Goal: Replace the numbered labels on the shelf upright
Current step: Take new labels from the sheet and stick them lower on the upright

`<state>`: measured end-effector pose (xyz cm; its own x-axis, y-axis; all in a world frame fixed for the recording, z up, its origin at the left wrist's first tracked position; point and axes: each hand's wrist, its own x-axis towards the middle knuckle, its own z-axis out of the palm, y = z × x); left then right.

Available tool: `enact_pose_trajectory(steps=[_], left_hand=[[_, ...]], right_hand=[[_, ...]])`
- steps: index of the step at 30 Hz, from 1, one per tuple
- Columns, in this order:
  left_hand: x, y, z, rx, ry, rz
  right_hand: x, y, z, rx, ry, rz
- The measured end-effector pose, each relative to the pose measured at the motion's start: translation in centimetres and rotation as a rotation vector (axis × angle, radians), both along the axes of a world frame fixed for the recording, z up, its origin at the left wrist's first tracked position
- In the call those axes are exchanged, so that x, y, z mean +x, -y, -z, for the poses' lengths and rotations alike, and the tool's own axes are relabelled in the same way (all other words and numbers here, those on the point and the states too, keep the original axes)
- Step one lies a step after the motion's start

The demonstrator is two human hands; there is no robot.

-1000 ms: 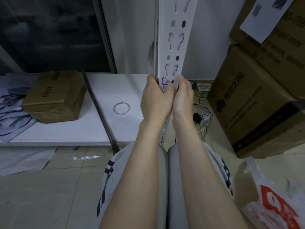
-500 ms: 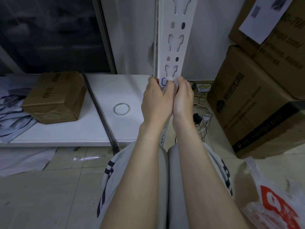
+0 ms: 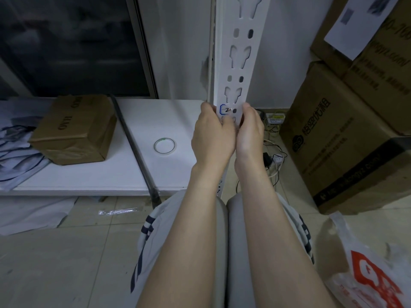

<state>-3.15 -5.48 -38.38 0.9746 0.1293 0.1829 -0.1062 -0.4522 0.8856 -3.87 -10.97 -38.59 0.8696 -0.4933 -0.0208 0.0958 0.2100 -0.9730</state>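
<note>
Head view, left to right: a brown box sits on a white board, a dark rod lies across the board, and a tape roll is just past the rod. Then the left hand and right hand, pressed side by side, each curled round one edge of the white upright. The label, blue-edged with a handwritten "2-", is stuck on the upright's face right between the fingertips. Thumbs are hidden, can't tell what they're doing. Further right there are cables on the floor, stacked cartons and a plastic bag.
</note>
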Motion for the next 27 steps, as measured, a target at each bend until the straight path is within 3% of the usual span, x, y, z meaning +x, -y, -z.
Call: enact_pose_trajectory(steps=[16,27], left_hand=[[-0.24,-0.05,0.15,-0.056,0.024,0.027],[-0.23,-0.03,-0.11,0.031,0.019,0.008]], right_hand=[[-0.28,-0.04,-0.17,0.005,0.014,0.0],[-0.28,-0.08,-0.22,-0.009,0.008,0.013]])
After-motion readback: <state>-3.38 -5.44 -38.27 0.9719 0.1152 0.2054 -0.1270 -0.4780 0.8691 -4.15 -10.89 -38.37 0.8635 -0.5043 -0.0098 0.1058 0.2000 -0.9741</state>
